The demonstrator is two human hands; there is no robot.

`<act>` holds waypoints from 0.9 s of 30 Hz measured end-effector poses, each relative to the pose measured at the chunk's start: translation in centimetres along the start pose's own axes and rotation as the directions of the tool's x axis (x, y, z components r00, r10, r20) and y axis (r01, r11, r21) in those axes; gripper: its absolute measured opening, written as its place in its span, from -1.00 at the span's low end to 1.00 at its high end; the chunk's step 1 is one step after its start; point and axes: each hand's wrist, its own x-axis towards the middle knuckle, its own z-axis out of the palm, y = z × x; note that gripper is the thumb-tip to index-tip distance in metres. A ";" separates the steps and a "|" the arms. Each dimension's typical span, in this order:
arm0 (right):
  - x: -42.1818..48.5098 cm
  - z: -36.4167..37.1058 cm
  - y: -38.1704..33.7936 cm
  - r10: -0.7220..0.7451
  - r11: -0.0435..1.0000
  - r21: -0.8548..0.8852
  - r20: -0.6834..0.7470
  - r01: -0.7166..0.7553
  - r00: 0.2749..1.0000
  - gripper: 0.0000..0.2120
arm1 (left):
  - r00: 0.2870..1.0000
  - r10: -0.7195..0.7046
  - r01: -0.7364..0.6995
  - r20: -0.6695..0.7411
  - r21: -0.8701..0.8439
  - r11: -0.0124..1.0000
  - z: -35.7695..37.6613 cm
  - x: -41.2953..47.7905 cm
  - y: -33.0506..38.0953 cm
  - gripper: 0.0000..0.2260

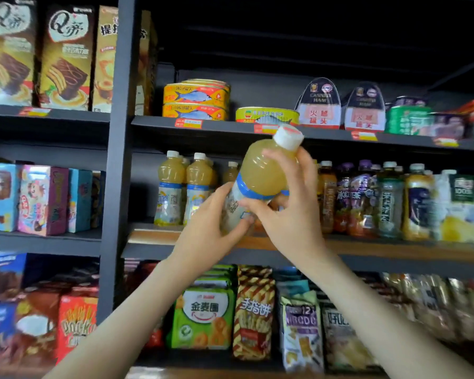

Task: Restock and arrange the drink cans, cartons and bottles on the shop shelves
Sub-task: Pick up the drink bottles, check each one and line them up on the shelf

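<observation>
Bottle of cloudy yellow juice, capped, tilted in both hands' grip.

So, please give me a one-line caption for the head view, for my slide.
A tilted yellow juice bottle, held by the left hand and right hand, before the drinks shelf with matching bottles.

A person's left forearm fills the lower left of the frame and the right forearm the lower right, both bare from wrist to the picture's bottom edge. The left hand and right hand, near the centre, are ungloved. Blur hides finer detail of the fingernails.
</observation>
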 end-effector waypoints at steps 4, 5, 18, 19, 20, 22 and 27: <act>-4.3 -4.5 -3.5 0.179 0.979 0.098 0.032 -0.181 0.983 -0.31 | 0.997 -0.049 0.051 0.057 -0.031 0.998 1.2 -5.4 4.1 -0.45; -5.6 -5.4 -4.3 0.225 0.966 0.121 0.050 -0.229 0.973 -0.32 | 0.995 -0.064 0.069 0.078 -0.060 0.996 1.6 -6.8 4.7 -0.46; -24.7 -11.0 -8.5 0.913 0.277 0.548 0.106 -0.789 0.394 -0.30 | 0.753 -0.460 0.650 0.470 -0.427 0.628 5.1 -25.2 8.3 -0.80; -25.6 -10.9 -8.7 0.930 0.235 0.559 0.109 -0.795 0.351 -0.29 | 0.728 -0.485 0.681 0.485 -0.428 0.595 5.2 -25.9 8.7 -0.80; -26.3 -10.8 -8.9 0.942 0.206 0.552 0.111 -0.808 0.316 -0.28 | 0.687 -0.512 0.723 0.516 -0.416 0.552 5.3 -26.6 8.8 -0.79; -27.6 -10.4 -9.1 0.961 0.159 0.538 0.106 -0.828 0.254 -0.30 | 0.600 -0.530 0.796 0.600 -0.377 0.474 5.1 -27.7 8.4 -0.76; -30.7 -9.7 -9.7 0.983 0.027 0.555 0.135 -0.832 0.123 -0.37 | 0.361 -0.508 0.924 0.782 -0.227 0.307 3.9 -29.4 8.6 -0.73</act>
